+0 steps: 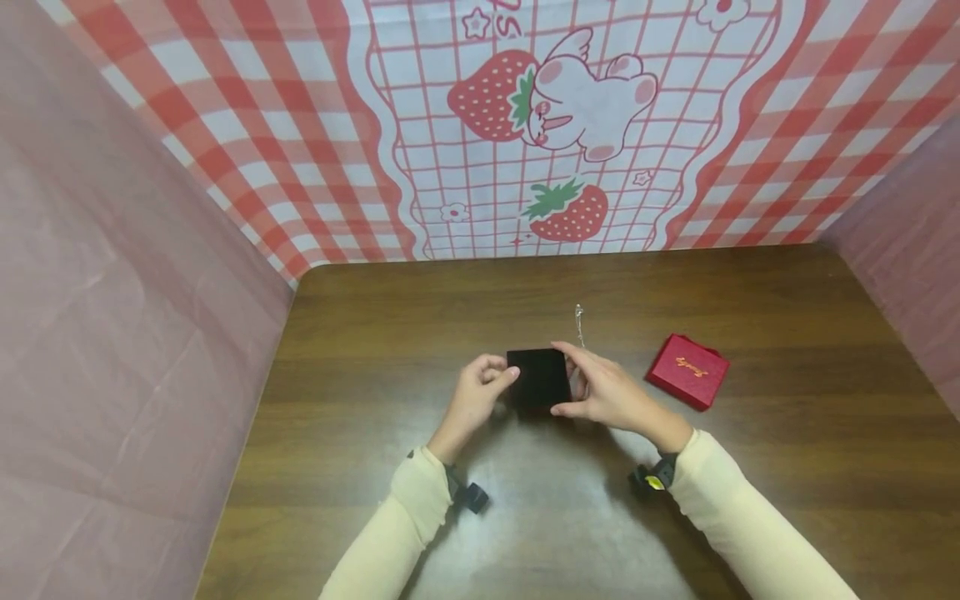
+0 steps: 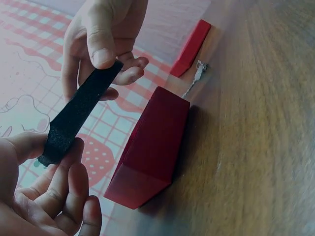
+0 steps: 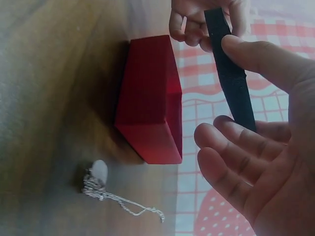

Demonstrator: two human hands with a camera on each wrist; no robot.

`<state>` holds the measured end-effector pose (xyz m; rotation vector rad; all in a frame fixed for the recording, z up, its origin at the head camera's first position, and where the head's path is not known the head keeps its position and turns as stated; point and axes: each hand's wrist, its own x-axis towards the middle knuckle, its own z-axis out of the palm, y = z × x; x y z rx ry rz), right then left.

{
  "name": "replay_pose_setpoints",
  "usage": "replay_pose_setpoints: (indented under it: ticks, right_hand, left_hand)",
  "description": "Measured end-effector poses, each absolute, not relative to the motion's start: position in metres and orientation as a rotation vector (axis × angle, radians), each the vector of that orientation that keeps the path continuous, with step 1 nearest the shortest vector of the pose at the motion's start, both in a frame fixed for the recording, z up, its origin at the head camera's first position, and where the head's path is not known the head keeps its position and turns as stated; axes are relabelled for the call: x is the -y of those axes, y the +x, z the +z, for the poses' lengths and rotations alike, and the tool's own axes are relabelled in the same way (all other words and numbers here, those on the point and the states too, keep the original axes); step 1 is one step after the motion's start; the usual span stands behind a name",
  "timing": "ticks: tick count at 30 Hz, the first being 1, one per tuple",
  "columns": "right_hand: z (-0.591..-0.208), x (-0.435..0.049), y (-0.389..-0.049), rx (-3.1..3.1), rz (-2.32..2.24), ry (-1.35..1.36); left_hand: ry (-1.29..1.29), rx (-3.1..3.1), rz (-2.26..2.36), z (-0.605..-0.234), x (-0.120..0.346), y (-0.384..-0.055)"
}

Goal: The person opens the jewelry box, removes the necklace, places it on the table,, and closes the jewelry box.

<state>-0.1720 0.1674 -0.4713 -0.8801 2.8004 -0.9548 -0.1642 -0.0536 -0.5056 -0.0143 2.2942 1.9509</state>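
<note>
Both hands hold a flat black square pad (image 1: 538, 377), like a jewelry box insert, up off the table. My left hand (image 1: 476, 392) pinches its left edge between thumb and fingers. The right hand (image 1: 611, 393) grips its right side, thumb on the near edge and fingertips at the far edge. Just below the pad stands an open red box (image 2: 152, 142), also seen in the right wrist view as a red box (image 3: 145, 93) with its opening facing up; the pad hides it in the head view. Behind the pad lies a silver chain (image 1: 579, 323) with a pale tag (image 3: 99, 172).
A red lid (image 1: 688, 372) with gold lettering rests on the wooden table (image 1: 375, 333) to the right of the hands. A strawberry-print checked cloth (image 1: 480, 192) hangs behind the table. Pink cloth (image 1: 135, 333) covers the left side, with more on the right.
</note>
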Motion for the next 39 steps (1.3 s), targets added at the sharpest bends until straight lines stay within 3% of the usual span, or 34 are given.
replay_pose_setpoints:
  ticks: [12,26,39]
  right_hand:
    - [-0.464,-0.168,-0.184,-2.748,-0.923,-0.831]
    - [-0.465,-0.175,-0.191,-2.686,-0.953,-0.772]
    - [-0.461,-0.177,-0.195,-2.668,-0.949,-0.752]
  left_hand:
    - [0.178,-2.348,1.973,-0.502,0.061,-0.172]
    - [0.525,-2.521,1.62,-0.499,0.067,-0.175]
    - [0.602,-2.641,1.335,-0.489,0.068,-0.179]
